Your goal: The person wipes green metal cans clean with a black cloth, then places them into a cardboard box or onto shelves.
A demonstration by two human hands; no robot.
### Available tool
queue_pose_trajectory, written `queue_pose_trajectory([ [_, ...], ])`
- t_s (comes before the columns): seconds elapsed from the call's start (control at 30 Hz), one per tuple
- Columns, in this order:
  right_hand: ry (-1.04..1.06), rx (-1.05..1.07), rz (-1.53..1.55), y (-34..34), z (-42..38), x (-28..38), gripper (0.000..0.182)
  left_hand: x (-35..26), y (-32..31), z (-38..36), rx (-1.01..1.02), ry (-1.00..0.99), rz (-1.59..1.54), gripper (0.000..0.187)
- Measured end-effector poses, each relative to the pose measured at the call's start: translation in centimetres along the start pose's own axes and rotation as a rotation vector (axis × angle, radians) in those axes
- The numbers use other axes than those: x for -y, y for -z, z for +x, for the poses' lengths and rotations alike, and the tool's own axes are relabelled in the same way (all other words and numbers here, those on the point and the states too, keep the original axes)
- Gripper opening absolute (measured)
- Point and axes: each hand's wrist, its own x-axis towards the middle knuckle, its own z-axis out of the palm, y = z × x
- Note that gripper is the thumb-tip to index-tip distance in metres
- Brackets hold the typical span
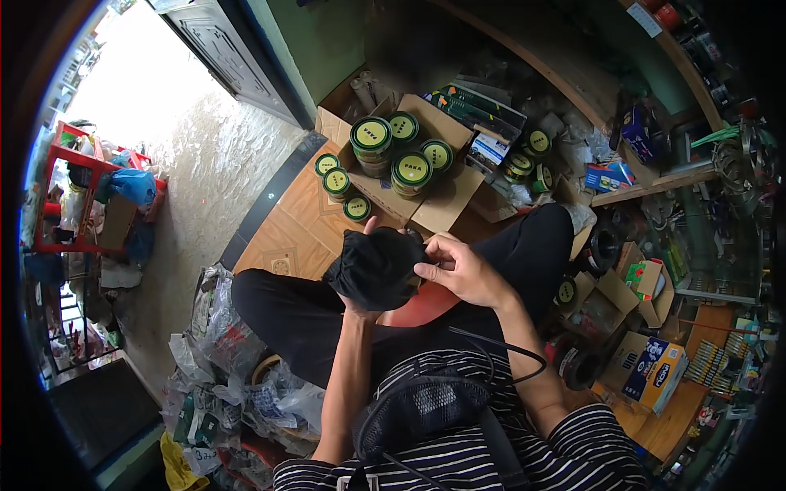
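A bunched black cloth (pixel 375 270) is held above my crossed legs, with a smooth, rounded face on its right side. Whether anything is inside it cannot be seen. My left hand (pixel 361 308) grips it from below and behind; a fingertip pokes up past its top edge, and most of the other fingers are hidden. At the cloth's right edge, my right hand (pixel 463 272) pinches with thumb and fingers bent together. Just beyond stands an open cardboard box (pixel 449 196) with several green-rimmed, yellow-lidded jars (pixel 412 168) in and on it.
Small lidded jars (pixel 336 182) stand on the tiled floor (pixel 282 233) left of the box. Plastic bags (pixel 217 319) pile up by my left knee. Wire spools (pixel 573 358), cartons (pixel 655 372) and shelving crowd the right side. A doorway and a red rack (pixel 86 151) are at left.
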Motion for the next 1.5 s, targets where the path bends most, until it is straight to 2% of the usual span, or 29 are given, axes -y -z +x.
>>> queue_pose_trajectory([
  [0.07,0.098,-0.03,-0.098,-0.1,-0.1,0.2,0.027,0.0,-0.3,-0.1,-0.01,0.009,-0.01,0.079],
  [0.17,0.16,-0.102,-0.002,0.3,-0.5,2.3,0.02,-0.3,-1.3,-0.1,-0.036,-0.023,-0.123,0.068],
  [0.2,0.075,-0.063,0.181,0.5,-1.1,4.0,0.018,-0.3,-0.6,-0.3,-0.079,-0.027,-0.113,0.068],
  [0.27,0.176,-0.034,0.323,-0.2,-1.9,7.3,0.015,-0.1,1.1,-0.7,-0.162,-0.025,-0.091,0.068],
  [0.3,0.253,0.001,0.353,-0.7,-2.0,7.6,0.013,0.3,-2.3,-0.1,-0.082,-0.019,-0.084,0.071],
  [0.4,0.377,0.094,0.395,-1.1,-2.6,9.2,0.012,0.3,-0.9,-0.3,-0.173,0.057,-0.022,0.079],
  [0.47,0.42,0.082,0.564,-1.9,-3.0,10.7,0.01,0.0,-0.2,0.1,-0.122,0.045,0.184,0.075],
  [0.53,0.385,-0.044,0.628,-2.8,-2.8,10.7,0.009,0.0,-0.1,0.3,-0.162,0.067,0.31,0.073],
  [0.6,0.345,-0.127,0.657,-4.3,-2.0,10.3,0.015,0.1,-0.5,0.0,-0.264,0.035,0.728,0.07],
  [0.63,0.396,-0.129,0.223,-4.4,-1.3,9.1,0.017,0.2,-0.5,0.0,-0.314,0.03,0.908,0.069],
  [0.67,0.431,-0.127,-0.211,-4.5,-0.6,7.3,0.02,0.8,0.4,-0.2,-0.288,-0.025,0.705,0.07],
  [0.7,0.588,-0.181,-0.646,-4.8,0.1,4.9,0.021,1.3,1.4,-0.4,-0.263,-0.078,0.502,0.072],
  [0.73,0.69,-0.197,-0.82,-5.1,0.1,3.6,0.026,1.5,1.9,-0.6,-0.237,-0.13,0.298,0.073],
  [0.8,0.643,-0.206,-0.73,-5.7,-0.4,2.1,0.025,1.2,2.1,-0.9,-0.2,-0.142,0.172,0.076],
  [0.87,0.638,-0.193,-0.777,-4.7,-0.6,1.2,0.022,0.7,3.3,-1.7,-0.019,0.006,-0.128,0.078],
  [0.9,0.616,-0.219,-0.808,-4.0,-0.6,1.6,0.02,0.4,0.9,-1.2,-0.169,0.006,-0.075,0.081],
  [1.0,0.518,-0.296,-0.735,-2.9,0.7,2.1,0.017,0.6,-0.7,-0.4,-0.046,0.042,0.03,0.082],
  [1.03,0.553,-0.327,-0.711,-3.1,1.2,2.5,0.014,0.8,-1.2,-0.4,-0.111,0.081,0.023,0.082],
  [1.07,0.567,-0.299,-0.664,-3.6,1.7,2.5,0.015,1.0,-0.5,-0.7,-0.095,0.086,0.044,0.083],
  [1.1,0.577,-0.218,-0.613,-4.3,1.9,3.0,0.016,1.3,0.1,-0.9,-0.198,0.073,0.151,0.083],
  [1.2,0.597,0.009,-0.487,-5.2,1.4,2.8,0.019,1.2,1.0,0.1,0.136,0.06,-0.234,0.084],
  [1.27,0.5,0.088,-0.538,-4.3,0.4,2.5,0.019,0.3,-0.1,-0.6,-0.099,0.031,0.016,0.086],
  [1.33,0.383,-0.039,-0.652,-2.8,0.1,2.0,0.017,-0.1,0.8,-0.4,-0.081,0.068,0.097,0.08],
  [1.4,0.288,-0.197,-0.69,-2.3,0.9,2.4,0.018,0.8,-0.5,-0.4,-0.252,0.125,0.073,0.069],
  [1.43,0.327,-0.243,-0.675,-2.5,1.7,2.3,0.018,0.9,-0.4,-0.6,-0.192,0.191,0.011,0.061],
  [1.47,0.367,-0.29,-0.658,-2.9,2.4,2.1,0.018,1.0,0.9,-1.2,-0.224,0.269,-0.065,0.061],
  [1.5,0.441,-0.209,-0.644,-3.5,2.6,2.3,0.018,1.3,2.3,-1.8,-0.219,0.224,-0.161,0.061],
])
